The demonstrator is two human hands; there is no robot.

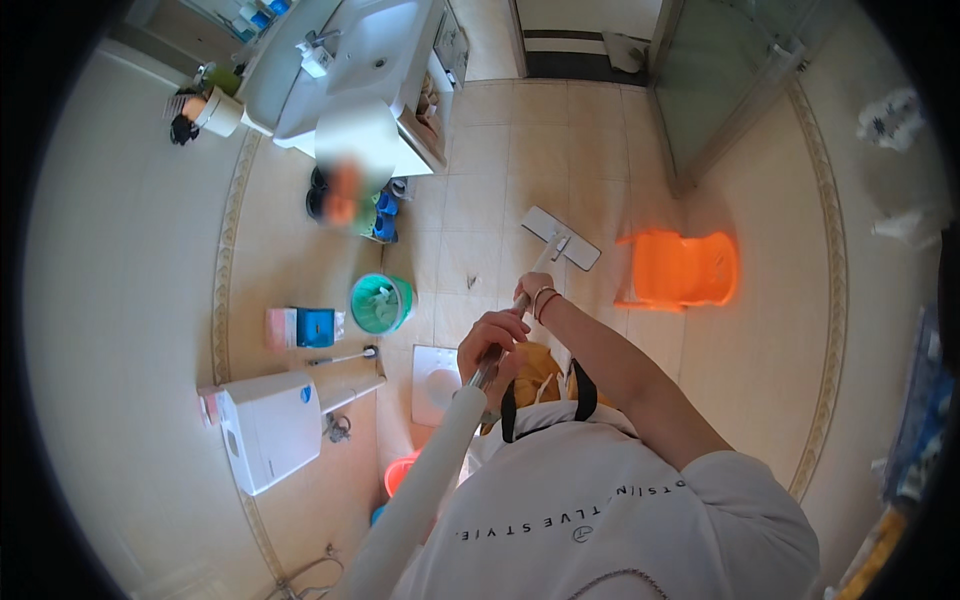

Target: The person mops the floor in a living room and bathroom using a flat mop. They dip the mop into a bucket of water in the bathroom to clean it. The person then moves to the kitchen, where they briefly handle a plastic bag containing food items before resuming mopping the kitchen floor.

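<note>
A flat mop [578, 251] rests its rectangular white head on the beige tiled floor. Its pale pole [425, 490] slants back past my body toward the lower left. My left hand [492, 338] is closed around the metal part of this pole, close to my chest. Farther along, nearer the mop head, my right hand [536, 288] also grips it, with bracelets on the wrist. A small dark spot [471, 282] shows on the tiles left of my right hand.
An orange plastic chair [690, 270] stands right of the mop. To the left are a green bin [381, 304], a squat toilet [434, 385] and a white cistern [270, 430]. A washbasin cabinet [365, 60] is at the far left, a glass door [715, 90] at the far right.
</note>
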